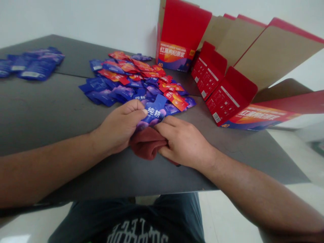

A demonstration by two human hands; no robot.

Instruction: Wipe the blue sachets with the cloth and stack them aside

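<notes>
Between my hands, above the near part of the table, is a blue and purple sachet (153, 111) with white characters on its front. My left hand (124, 123) pinches its left side, thumb on top. A reddish-brown cloth (148, 143) is bunched in my right hand (182, 140), its folds against the sachet's lower end. The right fingertips are partly hidden in the cloth. Just beyond lies a heap of blue sachets (101, 89) and red sachets (116, 76), piled loosely over one another.
Several more blue sachets (37, 64) lie at the far left of the grey table (63, 111). Red cardboard boxes (227, 94) with raised flaps stand at the right, one further back (177, 40) near the wall. The table's front edge is close to my lap.
</notes>
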